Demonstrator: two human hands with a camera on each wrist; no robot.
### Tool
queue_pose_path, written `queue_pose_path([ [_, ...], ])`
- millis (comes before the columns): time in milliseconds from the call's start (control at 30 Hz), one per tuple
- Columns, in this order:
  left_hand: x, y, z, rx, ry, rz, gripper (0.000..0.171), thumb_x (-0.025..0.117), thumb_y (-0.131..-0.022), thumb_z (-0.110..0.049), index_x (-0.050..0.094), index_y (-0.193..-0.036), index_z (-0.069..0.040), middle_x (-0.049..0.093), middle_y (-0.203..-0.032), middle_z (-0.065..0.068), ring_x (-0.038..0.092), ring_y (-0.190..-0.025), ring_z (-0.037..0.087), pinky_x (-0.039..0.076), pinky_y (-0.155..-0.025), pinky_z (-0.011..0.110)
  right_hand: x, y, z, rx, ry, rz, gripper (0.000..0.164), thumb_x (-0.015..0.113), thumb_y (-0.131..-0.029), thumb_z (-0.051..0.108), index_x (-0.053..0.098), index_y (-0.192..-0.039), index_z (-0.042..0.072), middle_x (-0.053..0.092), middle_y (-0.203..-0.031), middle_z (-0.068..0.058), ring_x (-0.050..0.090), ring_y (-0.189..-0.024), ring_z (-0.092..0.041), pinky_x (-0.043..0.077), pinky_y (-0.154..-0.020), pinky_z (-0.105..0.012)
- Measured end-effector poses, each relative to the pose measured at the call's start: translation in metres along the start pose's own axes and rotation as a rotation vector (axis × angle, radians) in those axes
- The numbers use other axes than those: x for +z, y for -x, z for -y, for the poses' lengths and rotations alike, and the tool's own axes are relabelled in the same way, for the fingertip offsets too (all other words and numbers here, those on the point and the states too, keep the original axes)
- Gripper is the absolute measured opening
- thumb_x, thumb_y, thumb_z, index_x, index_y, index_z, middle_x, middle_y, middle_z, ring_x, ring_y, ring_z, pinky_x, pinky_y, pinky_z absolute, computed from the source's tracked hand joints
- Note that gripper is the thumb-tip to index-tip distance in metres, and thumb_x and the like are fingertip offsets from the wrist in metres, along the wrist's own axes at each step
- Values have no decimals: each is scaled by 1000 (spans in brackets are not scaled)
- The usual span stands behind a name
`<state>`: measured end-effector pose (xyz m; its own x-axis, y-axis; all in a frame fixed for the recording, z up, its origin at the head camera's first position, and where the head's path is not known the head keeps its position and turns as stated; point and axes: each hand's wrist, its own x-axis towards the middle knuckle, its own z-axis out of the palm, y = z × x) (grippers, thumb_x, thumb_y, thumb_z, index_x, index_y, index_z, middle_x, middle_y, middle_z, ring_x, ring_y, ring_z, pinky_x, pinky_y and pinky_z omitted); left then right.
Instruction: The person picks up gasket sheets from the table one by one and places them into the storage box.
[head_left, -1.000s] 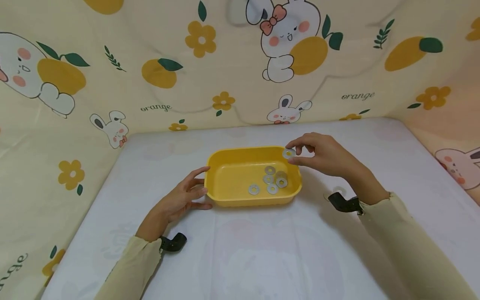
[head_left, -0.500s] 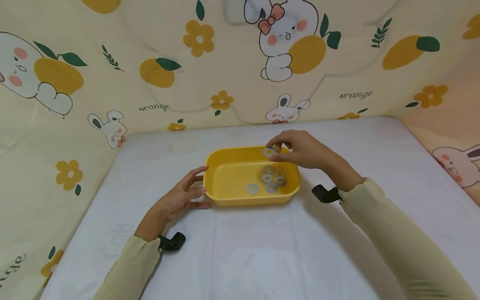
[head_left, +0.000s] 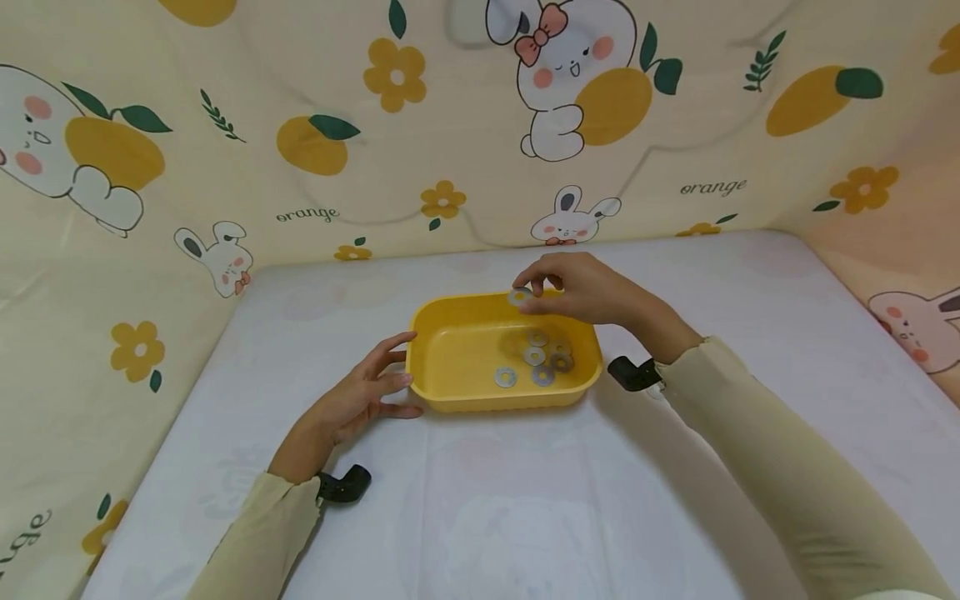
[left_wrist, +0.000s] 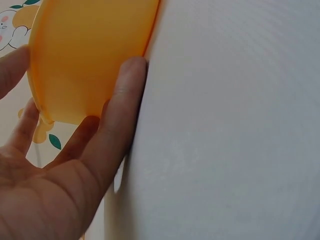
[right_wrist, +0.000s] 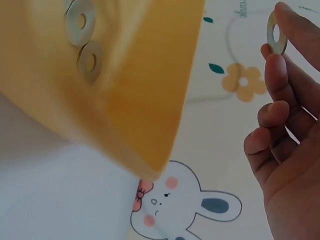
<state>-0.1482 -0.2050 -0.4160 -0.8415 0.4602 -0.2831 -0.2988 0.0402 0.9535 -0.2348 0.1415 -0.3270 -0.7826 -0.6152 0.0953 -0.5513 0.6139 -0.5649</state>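
Note:
A yellow plastic tray (head_left: 453,358) stands on the table, with several flat metal washers (head_left: 534,357) lying in its right half. My left hand (head_left: 356,398) rests its spread fingertips against the tray's left end. The left wrist view shows these fingers (left_wrist: 131,85) nearly straight along the tray's outer wall. Over the tray's far rim, my right hand (head_left: 581,287) pinches one washer (head_left: 519,297) between thumb and forefinger. That held washer (right_wrist: 276,33) is raised apart from the tray in the right wrist view, with the other fingers loosely curled.
A white cloth (head_left: 487,500) covers the table. Behind it hangs a cream curtain (head_left: 465,150) printed with rabbits and oranges. Some small pale thing (head_left: 655,393) lies partly hidden under the right wrist; its kind is unclear.
My right hand has moved left with the pinched washer, from the tray's far right corner along the far rim. The left hand and the tray have stayed in place.

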Motion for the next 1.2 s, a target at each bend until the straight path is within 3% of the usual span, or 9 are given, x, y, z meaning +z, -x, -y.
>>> queue_pose_path([
  [200, 1, 1, -1, 6, 11, 2, 69, 56, -100, -11, 20, -157, -25, 20, -156, 15, 57, -119, 28, 59, -92, 51, 5, -8, 2, -8, -37, 23, 28, 74, -89, 37, 72, -111, 20, 60, -90, 4, 51, -88, -19, 42, -79, -31],
  [533, 1, 1, -2, 12, 4, 6, 70, 57, -99, -12, 21, -157, -26, 20, -157, 16, 58, -119, 29, 58, -92, 52, 10, -13, -1, 17, -73, 77, 29, 72, -92, 32, 70, -117, 17, 61, -96, 0, 51, -97, -20, 44, -90, -35],
  [733, 3, 1, -2, 7, 6, 7, 69, 57, -99, -12, 22, -157, -27, 21, -156, 15, 58, -119, 28, 58, -92, 52, 12, -11, -6, 48, 77, 189, 52, 70, -93, 34, 57, -139, 15, 58, -124, -11, 40, -119, -34, 38, -101, -48],
  [833, 2, 1, -2, 6, 5, 4, 69, 58, -99, -13, 22, -156, -27, 21, -156, 15, 58, -118, 28, 58, -92, 52, 10, -8, -7, 48, 115, 169, 54, 69, -93, 33, 55, -141, 14, 58, -129, -14, 38, -124, -36, 34, -107, -52],
  [1000, 0, 0, -1, 2, -1, -3, 68, 57, -99, -13, 22, -156, -27, 20, -156, 15, 58, -118, 29, 58, -92, 51, 4, 0, -9, 55, 89, 135, 51, 69, -93, 34, 57, -139, 14, 60, -126, -12, 38, -125, -36, 35, -107, -53],
  [1200, 1, 1, 0, 7, 1, 1, 68, 55, -100, -12, 21, -157, -27, 21, -155, 16, 58, -118, 28, 58, -92, 52, -2, 17, -13, 52, 49, 73, 49, 71, -92, 34, 59, -135, 14, 62, -120, -8, 43, -117, -33, 41, -93, -43],
])
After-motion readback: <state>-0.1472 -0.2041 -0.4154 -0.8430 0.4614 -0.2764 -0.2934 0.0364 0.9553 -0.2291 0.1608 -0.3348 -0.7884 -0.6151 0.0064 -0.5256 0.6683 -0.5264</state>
